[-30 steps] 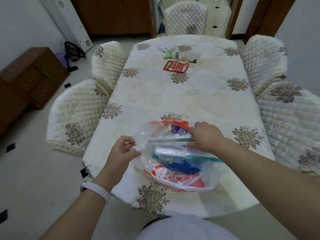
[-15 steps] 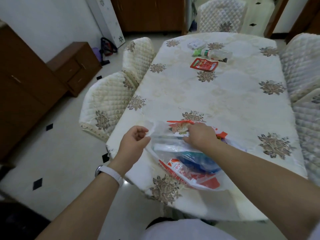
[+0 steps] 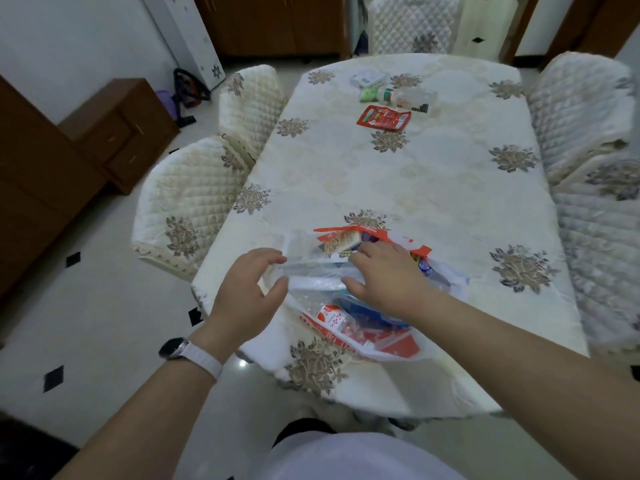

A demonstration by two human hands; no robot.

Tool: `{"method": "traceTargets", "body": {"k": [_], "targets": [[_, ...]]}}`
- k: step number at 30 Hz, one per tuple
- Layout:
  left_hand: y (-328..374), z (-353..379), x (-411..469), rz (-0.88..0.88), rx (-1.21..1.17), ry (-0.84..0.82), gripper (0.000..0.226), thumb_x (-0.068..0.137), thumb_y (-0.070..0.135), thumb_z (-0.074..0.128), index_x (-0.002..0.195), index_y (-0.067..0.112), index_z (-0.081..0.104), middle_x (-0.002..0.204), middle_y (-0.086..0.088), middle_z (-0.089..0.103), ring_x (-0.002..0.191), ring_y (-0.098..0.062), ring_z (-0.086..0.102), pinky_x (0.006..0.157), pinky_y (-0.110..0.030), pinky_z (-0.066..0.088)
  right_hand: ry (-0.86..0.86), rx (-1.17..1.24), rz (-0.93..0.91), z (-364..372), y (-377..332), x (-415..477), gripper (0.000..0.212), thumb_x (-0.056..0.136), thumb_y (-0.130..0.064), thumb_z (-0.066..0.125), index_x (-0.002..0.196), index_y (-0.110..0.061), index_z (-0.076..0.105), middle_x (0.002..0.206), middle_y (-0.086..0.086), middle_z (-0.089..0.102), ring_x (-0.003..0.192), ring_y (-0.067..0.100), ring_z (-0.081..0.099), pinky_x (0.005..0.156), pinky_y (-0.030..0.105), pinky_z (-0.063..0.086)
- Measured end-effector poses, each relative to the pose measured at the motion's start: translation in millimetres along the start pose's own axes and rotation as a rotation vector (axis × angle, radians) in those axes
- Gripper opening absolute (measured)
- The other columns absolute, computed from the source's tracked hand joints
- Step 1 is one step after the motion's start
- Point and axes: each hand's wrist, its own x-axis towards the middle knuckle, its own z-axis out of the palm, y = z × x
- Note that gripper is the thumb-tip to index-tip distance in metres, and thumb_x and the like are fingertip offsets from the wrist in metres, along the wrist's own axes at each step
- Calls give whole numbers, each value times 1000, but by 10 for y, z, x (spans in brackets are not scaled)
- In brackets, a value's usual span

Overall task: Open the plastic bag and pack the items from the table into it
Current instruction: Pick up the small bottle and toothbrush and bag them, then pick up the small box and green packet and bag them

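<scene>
Floral-clothed table (image 3: 381, 181) filling the frame, left hand (image 3: 249, 292) at lower centre touching the rim of the plastic bag (image 3: 381, 344) with fingers loosely spread, bag lying at the table's near edge, right hand (image 3: 384, 275) pressing palm-down on packets (image 3: 337, 240) inside, grip hidden.

Soft, even indoor light fills the room, rather dim and with a cool grey cast. Nothing throws a hard shadow; there is only a faint dark band under the near edge of the table (image 3: 450, 202). One small bright spot of glare sits on the glossy floor (image 3: 242, 363) just below that edge, and the plastic bag (image 3: 381, 344) carries a pale sheen. The lower left corner falls almost black. The wide lens bows the table's sides and bends the chairs (image 3: 588, 109) outward at the edges. The fingers of the left hand (image 3: 247, 292) are slightly smeared, the right hand (image 3: 384, 275) sharper; the red packet (image 3: 383, 118) and bottle (image 3: 405, 96) at the far end look soft
</scene>
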Motion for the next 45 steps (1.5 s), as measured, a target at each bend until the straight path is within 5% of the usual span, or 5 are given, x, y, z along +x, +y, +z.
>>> {"method": "traceTargets", "body": {"k": [4, 7, 27, 45], "targets": [[-180, -135, -72, 136, 160, -84, 38, 87, 36, 56, 114, 13, 69, 122, 0, 65, 116, -16, 57, 102, -35, 44, 108, -11, -81, -51, -323, 36, 48, 91, -51, 41, 113, -16, 66, 114, 5, 64, 103, 29, 59, 91, 42, 43], [-401, -306, -104, 164, 246, -77, 40, 87, 36, 56, 117, 12, 68, 125, -4, 65, 118, -22, 58, 100, -44, 47, 168, -22, -154, -82, -639, 141, 45, 87, -50, 45, 107, -16, 67, 112, 7, 66, 101, 31, 60, 91, 43, 44], [-3252, -2809, -1023, -47, 439, 110, 44, 89, 40, 50, 122, 15, 65, 129, -5, 62, 119, -26, 56, 103, -43, 38, 175, -89, -394, 291, -4123, 1929, 46, 88, -49, 49, 117, -17, 64, 123, 6, 64, 112, 29, 58, 94, 42, 46], [-5244, -3986, -249, -273, 613, 126, 44, 91, 37, 52, 125, 14, 64, 131, -8, 61, 121, -28, 56, 104, -45, 40, 215, 39, -625, 1007, -5545, 4547, 51, 88, -48, 47, 123, -14, 63, 126, 11, 63, 113, 31, 58, 95, 41, 44]]}}
